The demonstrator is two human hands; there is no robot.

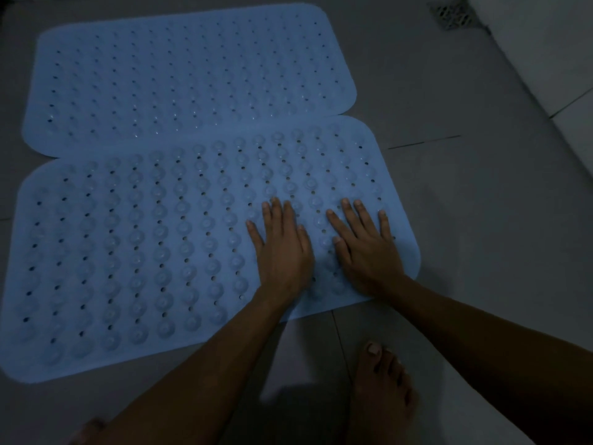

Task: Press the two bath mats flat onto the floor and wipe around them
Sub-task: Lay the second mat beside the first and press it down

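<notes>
Grey tile (449,200) runs under everything, dim in this low light, with thin grout lines crossing it to the right of the mats and below them. At the far right a pale raised edge (545,59) cuts diagonally along the floor, and a small metal drain grate (454,14) sits in the top corner just beside it.

Starting on the left, the far bath mat (179,78) lies flat on the tile, light blue, dotted with rows of small holes. The near bath mat (128,252) lies in front of it, the same blue, with rows of round bumps between its holes. The two touch along their long edges, the near one appearing to overlap the far one slightly, though I cannot tell for certain in the gloom.

Moving right across the near mat, my left hand (284,248) rests palm down on it, fingers straight and slightly spread, gripping nothing. Just beside it, my right hand (365,248) lies flat the same way, fingers splayed wider, near the mat's right end. Thumbs are close but apart.

Below, my bare right foot (383,390) stands on the tile just off the mat's near edge; part of another foot (88,431) shows at the lower left.
</notes>
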